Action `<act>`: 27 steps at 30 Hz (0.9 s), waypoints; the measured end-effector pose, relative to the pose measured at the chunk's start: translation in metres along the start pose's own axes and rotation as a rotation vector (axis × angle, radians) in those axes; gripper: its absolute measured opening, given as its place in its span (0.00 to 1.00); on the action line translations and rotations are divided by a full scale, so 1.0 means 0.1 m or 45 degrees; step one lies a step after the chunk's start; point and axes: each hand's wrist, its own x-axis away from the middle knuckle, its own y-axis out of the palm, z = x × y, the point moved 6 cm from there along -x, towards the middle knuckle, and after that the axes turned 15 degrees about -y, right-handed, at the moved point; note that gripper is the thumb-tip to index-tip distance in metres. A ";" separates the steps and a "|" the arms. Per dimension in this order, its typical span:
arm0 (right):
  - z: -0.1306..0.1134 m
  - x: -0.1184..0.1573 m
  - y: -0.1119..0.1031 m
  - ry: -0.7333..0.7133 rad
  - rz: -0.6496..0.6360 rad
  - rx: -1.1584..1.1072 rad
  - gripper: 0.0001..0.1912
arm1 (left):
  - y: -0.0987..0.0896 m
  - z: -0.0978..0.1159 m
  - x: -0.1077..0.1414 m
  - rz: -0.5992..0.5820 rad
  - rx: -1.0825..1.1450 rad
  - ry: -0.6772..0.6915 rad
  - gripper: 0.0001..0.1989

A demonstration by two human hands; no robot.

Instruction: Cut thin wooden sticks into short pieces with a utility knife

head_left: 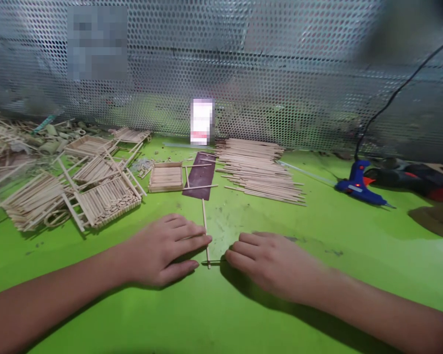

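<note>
A thin wooden stick (204, 214) lies lengthwise on the green table, pointing away from me. My left hand (170, 250) rests flat with its fingers spread, and its fingertips press on the middle of this stick. From the right, my right hand (273, 263) has its fingers closed round a thin dark blade-like tool (216, 261). The tool's tip lies across the near end of the stick. The handle of the tool is hidden inside my right hand.
Beyond my hands are a pile of sticks (258, 169), a dark sandpaper-like sheet (200, 176) and a small stick tray (166, 177). Several stick frames (107, 196) crowd the left. A blue glue gun (362, 186) lies at right, near a perforated metal screen (243, 73).
</note>
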 end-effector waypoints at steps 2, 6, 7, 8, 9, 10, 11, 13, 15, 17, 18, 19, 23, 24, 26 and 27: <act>-0.01 0.00 0.01 -0.005 -0.004 -0.004 0.07 | -0.03 0.05 -0.01 0.064 0.013 -0.022 0.18; -0.04 -0.03 -0.02 -0.048 0.035 0.006 0.05 | -0.01 0.16 -0.09 0.033 0.020 -0.011 0.11; -0.05 -0.03 -0.03 -0.060 0.047 0.008 0.05 | 0.01 0.19 -0.10 0.022 -0.010 0.007 0.10; -0.05 -0.04 -0.04 -0.070 0.052 0.006 0.05 | 0.02 0.21 -0.12 0.022 -0.048 0.032 0.09; -0.06 -0.04 -0.05 -0.077 0.054 0.002 0.05 | 0.03 0.23 -0.13 0.034 -0.086 0.054 0.09; -0.06 -0.05 -0.05 -0.080 0.051 -0.004 0.06 | 0.04 0.24 -0.13 0.043 -0.119 0.069 0.08; -0.06 -0.05 -0.05 -0.082 0.049 -0.011 0.06 | 0.05 0.25 -0.14 0.049 -0.143 0.077 0.08; -0.05 -0.04 -0.06 -0.088 0.047 -0.025 0.06 | 0.06 0.26 -0.15 0.039 -0.158 0.075 0.08; -0.05 -0.03 -0.05 -0.096 0.044 -0.038 0.06 | 0.06 0.28 -0.17 0.030 -0.151 0.075 0.08; -0.05 -0.03 -0.05 -0.100 0.045 -0.044 0.06 | 0.06 0.28 -0.17 0.021 -0.144 0.086 0.09; -0.05 -0.04 -0.04 -0.093 0.041 -0.049 0.06 | 0.06 0.28 -0.17 0.010 -0.134 0.085 0.09; -0.04 -0.06 -0.03 -0.080 0.032 -0.054 0.06 | 0.06 0.26 -0.16 -0.007 -0.118 0.085 0.09; -0.02 -0.16 0.02 -0.041 -0.016 -0.068 0.06 | 0.06 0.17 -0.08 -0.049 -0.066 0.054 0.11; -0.02 -0.18 0.03 -0.037 -0.028 -0.068 0.06 | 0.06 0.15 -0.05 -0.035 -0.076 0.046 0.11; -0.02 -0.21 0.05 -0.024 -0.045 -0.053 0.07 | 0.05 0.13 -0.02 0.008 -0.118 0.046 0.10; -0.02 -0.22 0.06 -0.013 -0.053 -0.039 0.07 | 0.05 0.13 -0.02 0.029 -0.139 0.053 0.09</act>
